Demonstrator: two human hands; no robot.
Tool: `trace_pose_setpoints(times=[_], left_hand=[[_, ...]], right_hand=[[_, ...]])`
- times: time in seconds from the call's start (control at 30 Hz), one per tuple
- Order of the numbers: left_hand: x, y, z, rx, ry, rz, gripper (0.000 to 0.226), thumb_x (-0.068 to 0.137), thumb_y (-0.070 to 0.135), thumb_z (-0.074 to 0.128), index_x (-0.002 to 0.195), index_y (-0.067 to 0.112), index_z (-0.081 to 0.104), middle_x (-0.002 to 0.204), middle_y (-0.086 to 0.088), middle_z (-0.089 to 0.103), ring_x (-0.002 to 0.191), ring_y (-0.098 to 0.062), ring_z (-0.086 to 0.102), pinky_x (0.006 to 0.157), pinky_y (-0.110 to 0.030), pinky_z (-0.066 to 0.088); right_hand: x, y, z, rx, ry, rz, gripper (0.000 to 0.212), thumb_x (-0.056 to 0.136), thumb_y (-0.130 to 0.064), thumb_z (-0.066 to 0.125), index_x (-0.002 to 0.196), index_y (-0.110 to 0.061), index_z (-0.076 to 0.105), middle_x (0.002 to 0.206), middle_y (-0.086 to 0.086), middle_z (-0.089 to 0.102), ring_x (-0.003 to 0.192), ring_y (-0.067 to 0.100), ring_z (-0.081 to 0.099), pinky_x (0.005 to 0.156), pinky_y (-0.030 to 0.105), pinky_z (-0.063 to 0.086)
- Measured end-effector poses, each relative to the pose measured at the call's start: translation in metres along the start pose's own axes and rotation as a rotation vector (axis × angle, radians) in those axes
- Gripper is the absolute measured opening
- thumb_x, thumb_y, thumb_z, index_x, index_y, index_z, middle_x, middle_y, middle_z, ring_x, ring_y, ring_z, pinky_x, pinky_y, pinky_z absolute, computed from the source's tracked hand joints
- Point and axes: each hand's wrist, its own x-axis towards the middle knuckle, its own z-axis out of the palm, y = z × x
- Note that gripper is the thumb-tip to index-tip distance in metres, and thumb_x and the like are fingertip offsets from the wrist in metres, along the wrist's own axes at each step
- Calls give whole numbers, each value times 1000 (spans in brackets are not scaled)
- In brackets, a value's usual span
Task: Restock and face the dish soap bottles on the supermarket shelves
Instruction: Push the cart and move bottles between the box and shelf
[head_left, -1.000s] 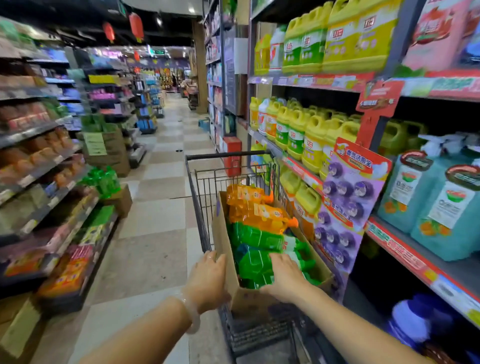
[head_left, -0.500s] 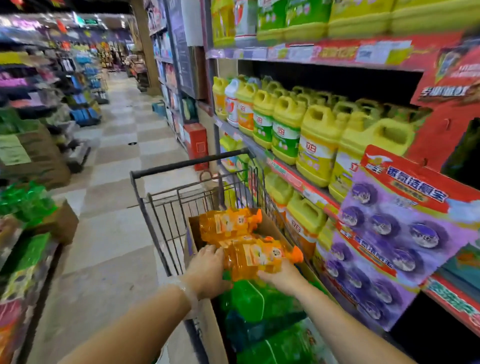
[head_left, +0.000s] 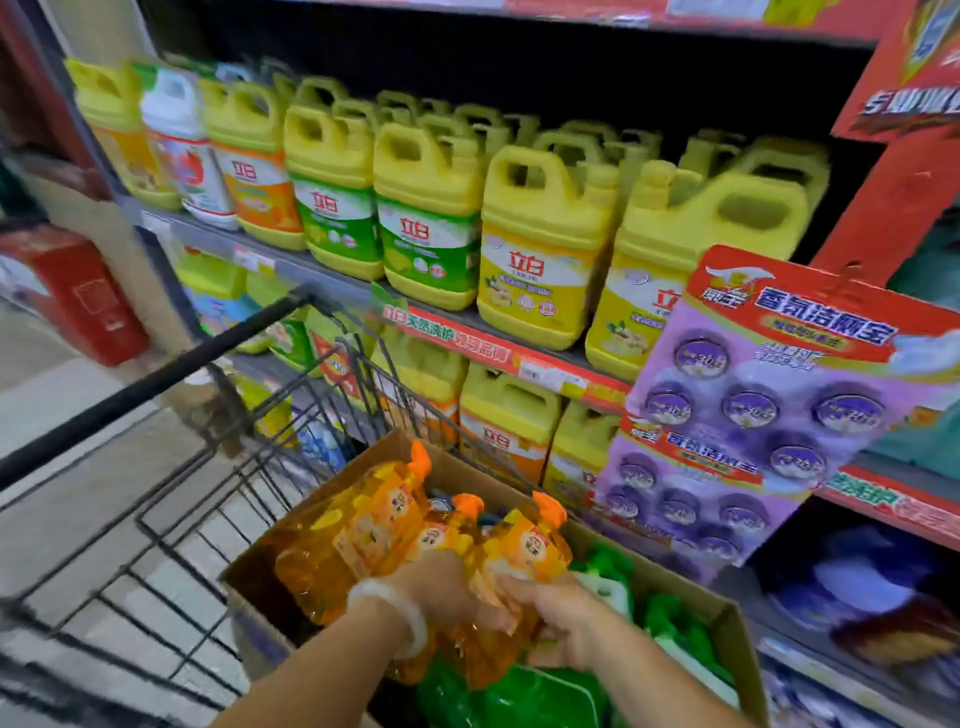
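Both hands, left hand and right hand, curl their fingers around orange dish soap bottles (three, it seems) above the cardboard box in the shopping cart.

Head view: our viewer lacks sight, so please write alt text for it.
Both hands, left hand and right hand, grip orange soap bottles above a cardboard box in a shopping cart. Yellow jugs line the shelf beyond; green bottles lie in the box.
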Motion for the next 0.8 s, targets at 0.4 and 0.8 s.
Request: trace_pose_setpoints(times=[0.4, 0.8], left_hand=[[-5, -22, 4, -239, 60, 120, 87, 59, 31, 88, 127, 15, 36, 119, 2, 52, 114, -20, 50, 97, -32, 45], [-124, 98, 49, -497, 76, 600, 79, 42, 1, 91, 112, 15, 58, 92, 1, 73, 82, -13, 69, 71, -25, 57]], right_hand=[[13, 31, 25, 363, 227, -241, 58, 59, -2, 84, 109, -15, 57, 105, 5, 70, 99, 27, 65, 90, 49, 53], [-154, 79, -69, 351, 513, -928, 88, 44, -11, 88, 122, -6, 47, 115, 5, 61, 102, 19, 61, 94, 37, 51]])
